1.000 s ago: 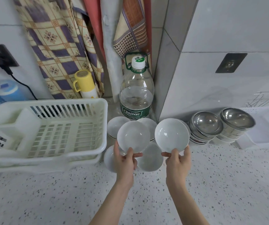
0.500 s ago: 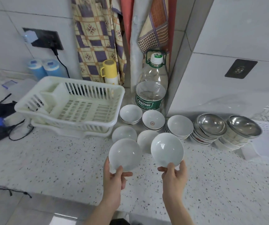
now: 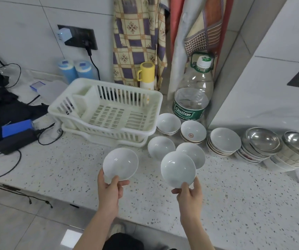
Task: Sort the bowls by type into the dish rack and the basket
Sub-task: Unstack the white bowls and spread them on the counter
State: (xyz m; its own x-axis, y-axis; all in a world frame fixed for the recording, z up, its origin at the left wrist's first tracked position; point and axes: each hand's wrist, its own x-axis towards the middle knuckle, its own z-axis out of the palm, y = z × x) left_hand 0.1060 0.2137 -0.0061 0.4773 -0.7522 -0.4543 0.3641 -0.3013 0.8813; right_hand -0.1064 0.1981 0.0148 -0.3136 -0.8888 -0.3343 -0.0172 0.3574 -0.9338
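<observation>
white bowls (image 3: 120,163), cream dish rack (image 3: 107,112)

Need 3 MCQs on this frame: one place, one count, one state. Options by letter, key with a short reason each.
1. Where is the dish rack relative to the water bottle?
A. To its left
B. To its right
C. On top of it

2. How many bowls are being held?
A. None
B. One
C. Two

3. What is inside the rack?
A. White bowls
B. No bowls
C. Steel bowls

Key:
1 A, the rack sits left of the bottle on the counter.
2 C, the left hand holds a white bowl and the right hand another.
3 B, its slatted floor shows bare of bowls.
</observation>
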